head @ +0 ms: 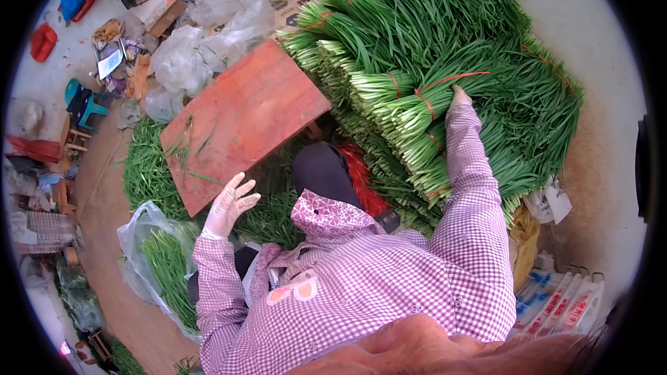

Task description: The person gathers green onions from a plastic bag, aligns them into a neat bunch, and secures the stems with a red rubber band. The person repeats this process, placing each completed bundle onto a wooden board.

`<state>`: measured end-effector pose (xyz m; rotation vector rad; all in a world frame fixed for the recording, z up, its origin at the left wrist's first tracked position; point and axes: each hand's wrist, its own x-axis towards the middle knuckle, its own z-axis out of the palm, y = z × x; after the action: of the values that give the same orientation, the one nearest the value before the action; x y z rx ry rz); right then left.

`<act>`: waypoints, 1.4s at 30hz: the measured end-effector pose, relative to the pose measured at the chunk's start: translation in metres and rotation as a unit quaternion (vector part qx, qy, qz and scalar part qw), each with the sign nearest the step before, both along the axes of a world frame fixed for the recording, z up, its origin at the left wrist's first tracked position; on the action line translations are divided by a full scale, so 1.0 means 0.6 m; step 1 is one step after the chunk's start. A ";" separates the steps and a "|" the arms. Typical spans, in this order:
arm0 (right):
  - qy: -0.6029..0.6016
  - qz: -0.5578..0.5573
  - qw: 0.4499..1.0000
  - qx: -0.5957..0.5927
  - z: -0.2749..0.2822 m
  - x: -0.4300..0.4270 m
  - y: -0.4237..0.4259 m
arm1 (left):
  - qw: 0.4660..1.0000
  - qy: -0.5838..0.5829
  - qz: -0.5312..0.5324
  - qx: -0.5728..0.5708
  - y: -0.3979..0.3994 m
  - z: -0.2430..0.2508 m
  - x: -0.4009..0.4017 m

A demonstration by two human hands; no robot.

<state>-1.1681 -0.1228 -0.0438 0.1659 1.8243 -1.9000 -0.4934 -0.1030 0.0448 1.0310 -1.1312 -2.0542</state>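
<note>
My left hand [232, 205], in a thin translucent glove, is raised beside the near left edge of a low reddish wooden table [245, 120]. Its fingers are spread and hold nothing. To the right, my right hand [460, 97] reaches onto a tall stack of bundled garlic chives [432, 26]. It touches a bundle [404, 109] bound with a red tie, whose loose end lies across the leaves. Leaves hide most of the right fingers, so their grip is unclear. Pale cut stems face the table; green leaves point right. A few loose leaves lie on the tabletop.
Loose green leaves [148, 166] cover the floor left of the table. Near my left arm stands a clear plastic bag [140, 219] of chives. Crumpled plastic bags [182, 57] lie beyond the table. Red strands [359, 177] hang by my knee. A teal stool [94, 109] stands far left.
</note>
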 end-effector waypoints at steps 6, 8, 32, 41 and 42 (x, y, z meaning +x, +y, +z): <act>0.029 0.039 0.998 0.048 -0.077 -0.063 -0.009 | 1.000 0.021 -0.002 0.003 -0.012 -0.007 -0.013; 0.021 0.108 0.989 0.102 -0.055 -0.075 0.003 | 1.000 0.015 -0.004 -0.002 -0.008 -0.005 -0.009; 0.640 0.403 0.582 0.298 0.013 0.159 -0.026 | 0.986 -0.125 0.106 -0.002 -0.026 -0.067 0.096; 0.323 0.614 0.699 0.175 -0.130 0.464 0.050 | 0.956 -0.210 0.192 0.070 0.041 -0.084 0.198; 0.269 0.609 0.713 0.218 -0.254 0.438 0.055 | 0.957 -0.207 0.190 0.072 0.038 -0.085 0.200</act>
<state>-0.9050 -0.0895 -0.1961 -1.2547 1.8486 -0.5446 -0.3733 -0.0799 -0.0061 1.6674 -0.8892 -1.6719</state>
